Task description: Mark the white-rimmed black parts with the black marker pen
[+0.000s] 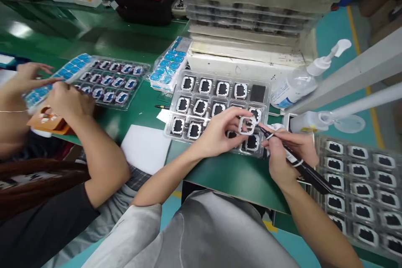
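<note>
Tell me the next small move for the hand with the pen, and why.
Probably ease the black pen tip onto the small white frame. The left hand pinches that frame above the clear tray, and the right hand aims the tip at its edge, almost touching.

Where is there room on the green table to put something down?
Bare green table lies below the middle tray, between the two wrists. More lies behind the co-worker's tray. Trays crowd the right side and bottles.
</note>
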Demonstrator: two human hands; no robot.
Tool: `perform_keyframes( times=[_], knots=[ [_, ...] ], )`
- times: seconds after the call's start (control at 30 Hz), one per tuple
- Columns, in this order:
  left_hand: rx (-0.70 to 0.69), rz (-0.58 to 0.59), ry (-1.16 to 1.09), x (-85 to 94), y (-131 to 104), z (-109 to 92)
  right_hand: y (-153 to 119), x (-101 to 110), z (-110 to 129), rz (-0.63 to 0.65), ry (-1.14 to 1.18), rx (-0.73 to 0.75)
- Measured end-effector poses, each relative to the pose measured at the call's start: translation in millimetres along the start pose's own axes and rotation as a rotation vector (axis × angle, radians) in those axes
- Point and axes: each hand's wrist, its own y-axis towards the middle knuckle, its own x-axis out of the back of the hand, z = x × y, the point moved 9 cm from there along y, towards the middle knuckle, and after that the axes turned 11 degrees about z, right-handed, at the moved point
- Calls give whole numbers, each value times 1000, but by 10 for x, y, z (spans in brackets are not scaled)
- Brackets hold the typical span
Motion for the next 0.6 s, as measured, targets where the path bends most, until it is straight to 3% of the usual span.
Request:
perform_keyframes(
  times=[0.17,0.33,0.6],
  knots=[
    [27,-5,181,-80,-54,30,-28,-106,17,102,-73,-4],
    [48,-37,259,-79,-87,56,21,-137,90,147,-108,125],
    [43,-61,391,-100,-129,33,94,-178,248,133,-147,202]
  ],
)
